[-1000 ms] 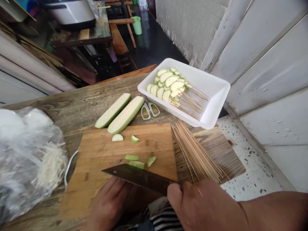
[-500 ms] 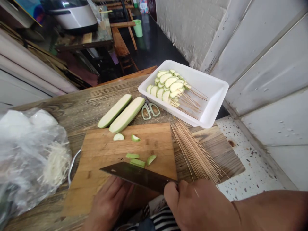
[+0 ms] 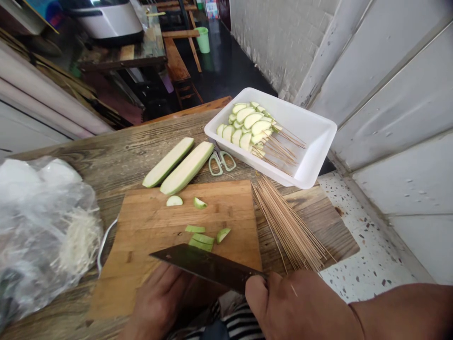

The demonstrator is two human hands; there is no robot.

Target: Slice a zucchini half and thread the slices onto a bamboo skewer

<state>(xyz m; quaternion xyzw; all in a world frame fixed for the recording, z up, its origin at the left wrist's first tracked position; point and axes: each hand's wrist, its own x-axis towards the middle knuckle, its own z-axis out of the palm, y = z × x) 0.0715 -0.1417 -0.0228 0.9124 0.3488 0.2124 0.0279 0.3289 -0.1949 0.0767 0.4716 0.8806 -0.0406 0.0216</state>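
My right hand [image 3: 295, 307] is wrapped firmly around the cleaver [image 3: 208, 267], its blade lying leftward across the cutting board [image 3: 219, 203] just short of the zucchini strips [image 3: 201, 242], while my nearer left hand [image 3: 157, 295] seems loosely curled, though the view is poor.

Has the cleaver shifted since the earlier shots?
Yes, slightly: judged against the cutting board, the cleaver now sits a little nearer the person, away from the green slices.
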